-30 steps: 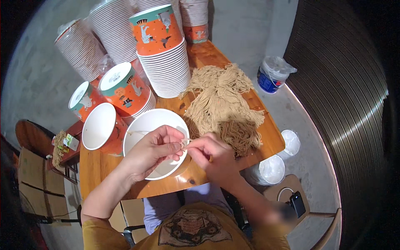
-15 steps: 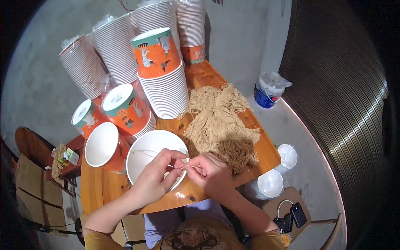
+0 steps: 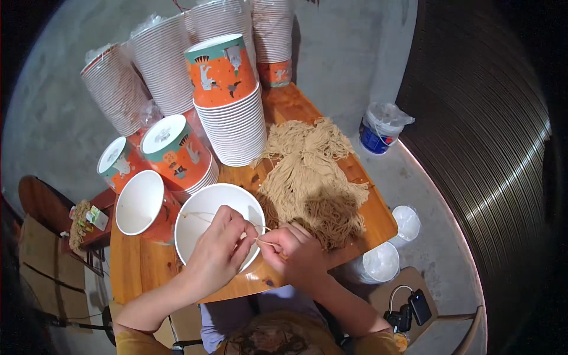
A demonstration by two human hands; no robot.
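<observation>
My left hand [image 3: 220, 247] pinches a thin beige strand of yarn [image 3: 265, 242] over a white paper bucket [image 3: 188, 208] that stands with its mouth up. Opposite it, my right hand [image 3: 294, 251] has its fingers closed on the same strand. A short length shows between the fingertips, and a thin end trails to the left above the bucket's mouth. Just beyond my right hand lies a heap of beige yarn [image 3: 305, 171], shaded brown at its near end.
An orange printed paper bucket [image 3: 142, 204] lies tilted at left. Behind it stand upturned buckets [image 3: 177, 157] and tall nested stacks [image 3: 231, 133], some in plastic. A lidded pail [image 3: 378, 133], white tubs [image 3: 381, 262] and a stool with a black device [image 3: 420, 306] are at right.
My fingertips have drawn slightly apart, so the strand between them shows more clearly. The whole view has shifted a little; the buckets and yarn heap stay in place.
</observation>
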